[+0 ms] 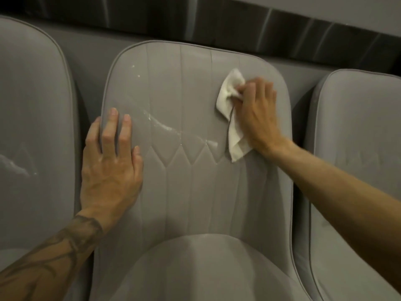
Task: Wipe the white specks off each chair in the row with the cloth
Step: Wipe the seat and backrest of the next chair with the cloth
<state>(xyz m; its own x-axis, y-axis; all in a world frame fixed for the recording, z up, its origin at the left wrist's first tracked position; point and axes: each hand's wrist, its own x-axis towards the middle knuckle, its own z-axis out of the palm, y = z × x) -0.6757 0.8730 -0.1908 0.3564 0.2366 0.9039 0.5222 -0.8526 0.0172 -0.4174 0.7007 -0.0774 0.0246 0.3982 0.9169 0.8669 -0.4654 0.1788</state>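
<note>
Left hand [110, 168] flat on middle chair [195, 181] backrest, left edge, grip spread, fingers straight. White specks [165, 127] streak across the centre. Farther, upper right: right hand [258, 114] presses cloth [232, 114] to the backrest, fingers curled round it. Left chair [32, 127] shows a blurred smear, possibly more specks.

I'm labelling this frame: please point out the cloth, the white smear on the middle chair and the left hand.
cloth [229, 90]: head view, on its bunched upper part.
white smear [167, 127]: head view, on the streak's thickest stretch.
left hand [110, 169]: head view, on the back of the hand.
</note>
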